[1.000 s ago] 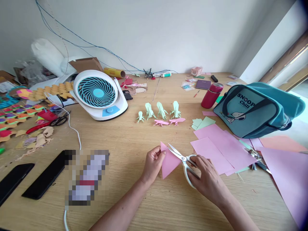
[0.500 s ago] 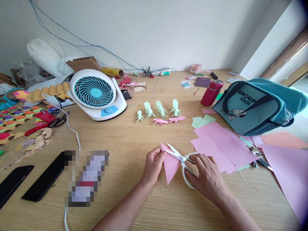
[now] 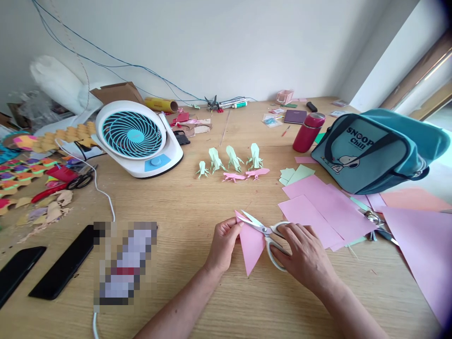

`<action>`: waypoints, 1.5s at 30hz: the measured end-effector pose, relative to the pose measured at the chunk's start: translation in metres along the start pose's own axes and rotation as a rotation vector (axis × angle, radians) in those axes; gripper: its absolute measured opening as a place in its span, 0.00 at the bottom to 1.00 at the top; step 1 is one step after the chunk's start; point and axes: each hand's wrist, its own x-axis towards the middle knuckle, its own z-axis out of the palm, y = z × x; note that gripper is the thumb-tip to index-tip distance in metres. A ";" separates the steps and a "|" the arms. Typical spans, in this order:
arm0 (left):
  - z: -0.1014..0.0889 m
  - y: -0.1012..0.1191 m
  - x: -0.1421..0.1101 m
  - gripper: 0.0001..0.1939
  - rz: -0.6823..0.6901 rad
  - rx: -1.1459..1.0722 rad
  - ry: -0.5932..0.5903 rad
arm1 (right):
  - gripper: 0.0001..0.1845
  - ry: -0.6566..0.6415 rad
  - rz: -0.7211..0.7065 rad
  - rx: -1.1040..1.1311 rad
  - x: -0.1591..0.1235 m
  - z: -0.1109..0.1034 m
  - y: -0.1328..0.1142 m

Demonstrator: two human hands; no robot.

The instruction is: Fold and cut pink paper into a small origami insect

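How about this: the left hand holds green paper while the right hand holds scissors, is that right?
No: the head view shows the paper is pink, not green. The left hand does hold it, and the right hand holds scissors.

The table's (image 3: 169,197) near edge fell out of view. Toward its near left corner, blurring masked a flat object (image 3: 129,259), and a black slab (image 3: 21,273) was cut off, as was a large pink sheet (image 3: 420,249) toward the right edge. The right hand (image 3: 303,252) partly hid the scissors (image 3: 264,230); the left hand (image 3: 223,242) covered part of the pointed pink paper (image 3: 252,245).
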 end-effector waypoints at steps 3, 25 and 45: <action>-0.001 0.000 0.000 0.14 -0.003 -0.032 0.005 | 0.09 -0.006 -0.006 -0.009 0.000 -0.001 0.001; -0.002 0.004 0.003 0.12 -0.008 -0.116 -0.001 | 0.09 -0.004 0.011 -0.014 0.000 -0.003 0.002; 0.001 0.007 0.001 0.12 -0.089 -0.215 -0.003 | 0.09 0.019 -0.018 -0.070 0.000 -0.007 0.001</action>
